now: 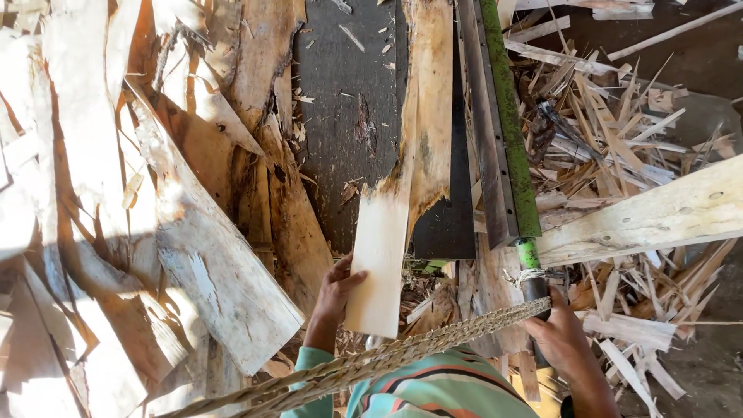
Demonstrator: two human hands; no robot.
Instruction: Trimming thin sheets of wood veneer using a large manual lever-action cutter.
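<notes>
1. Braided rope [371, 364] crosses my striped sleeve [433, 391], nearest of all.
2. My right hand [561, 337] is wrapped shut around the dark handle [534, 288] of the green cutter lever [507, 116].
3. My left hand [334, 290] pinches the pale veneer strip [383, 248] — thumb on top, fingers beneath.
4. Beyond, the strip runs up over the dark cutting board [340, 116] — veneer sheets [193, 248] left, offcuts [611, 131] right.

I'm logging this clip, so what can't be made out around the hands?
- Right hand: its grip on the green lever handle is hidden by the hand's back, head view.
- Veneer strip: its far end is cut off by the top edge.
- Left hand: fingertips hidden behind the strip.
</notes>
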